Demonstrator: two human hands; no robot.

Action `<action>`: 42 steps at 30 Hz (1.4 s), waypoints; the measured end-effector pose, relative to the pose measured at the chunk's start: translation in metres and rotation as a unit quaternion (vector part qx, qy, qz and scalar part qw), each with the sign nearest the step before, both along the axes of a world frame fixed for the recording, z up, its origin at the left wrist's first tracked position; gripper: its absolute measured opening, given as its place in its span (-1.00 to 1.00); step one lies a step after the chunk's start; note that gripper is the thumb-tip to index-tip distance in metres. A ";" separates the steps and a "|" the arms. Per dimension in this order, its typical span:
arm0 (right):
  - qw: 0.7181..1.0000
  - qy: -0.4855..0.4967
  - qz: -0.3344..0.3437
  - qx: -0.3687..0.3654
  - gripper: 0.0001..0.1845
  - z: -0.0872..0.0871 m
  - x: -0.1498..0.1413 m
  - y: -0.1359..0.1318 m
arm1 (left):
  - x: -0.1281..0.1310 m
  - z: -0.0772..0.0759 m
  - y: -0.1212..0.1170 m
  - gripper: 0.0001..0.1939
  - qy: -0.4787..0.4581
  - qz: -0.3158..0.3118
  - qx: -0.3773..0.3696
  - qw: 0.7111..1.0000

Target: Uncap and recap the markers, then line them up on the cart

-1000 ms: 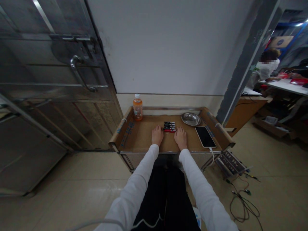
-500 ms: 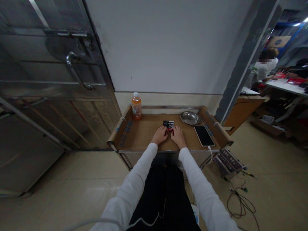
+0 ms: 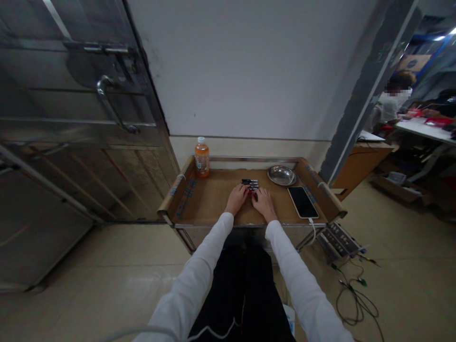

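L hand [image 3: 236,199] & R hand [image 3: 263,203] both low on cardboard-lined tray [image 3: 208,204], fingers curled inward. Red marker [image 3: 250,192] was btwn the fingertips, mostly covered; black markers [image 3: 248,182] lay just past them. Couldn't tell if fingers had a real pinch or only touched the ends. Steel dish [image 3: 281,175] was beyond/right of R fingers, phone [image 3: 303,202] to their right, bottle [image 3: 202,160] beyond/left of L fingers. IMO good technique needed light, equal pressure w/ fingertips level, so barrels wouldn't skew or roll.
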State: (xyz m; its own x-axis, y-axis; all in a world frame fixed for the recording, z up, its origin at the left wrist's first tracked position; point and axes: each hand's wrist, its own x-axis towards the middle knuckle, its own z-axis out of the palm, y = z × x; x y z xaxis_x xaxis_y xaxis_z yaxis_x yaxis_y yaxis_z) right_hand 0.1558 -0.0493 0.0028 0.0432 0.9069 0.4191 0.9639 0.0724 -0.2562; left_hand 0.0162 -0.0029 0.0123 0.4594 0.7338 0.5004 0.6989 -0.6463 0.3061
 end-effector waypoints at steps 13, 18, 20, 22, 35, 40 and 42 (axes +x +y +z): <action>0.999 0.031 0.002 0.042 -0.69 0.004 0.001 -0.004 | -0.004 -0.001 0.000 -0.80 -0.033 -0.044 -0.016 0.998; 0.999 0.036 -0.010 0.034 -0.68 0.002 0.003 -0.002 | -0.005 -0.001 0.001 -0.78 -0.047 -0.043 -0.024 0.998; 0.999 0.035 -0.018 0.030 -0.67 0.001 0.003 0.000 | -0.004 -0.001 0.000 -0.78 -0.045 -0.042 -0.033 0.998; 0.999 0.034 -0.019 0.027 -0.68 0.000 0.003 0.000 | -0.004 0.000 0.000 -0.78 -0.041 -0.044 -0.041 0.997; 0.993 0.068 0.079 0.051 -0.70 -0.001 0.003 -0.002 | -0.004 -0.002 -0.001 -0.75 -0.054 -0.051 -0.072 0.995; 0.993 0.068 0.044 0.083 -0.67 -0.008 0.005 0.005 | -0.003 -0.003 0.001 -0.73 -0.021 -0.043 -0.024 0.999; 0.994 0.066 0.016 0.086 -0.64 -0.009 0.004 0.006 | -0.003 -0.003 0.001 -0.73 0.001 -0.046 -0.027 0.999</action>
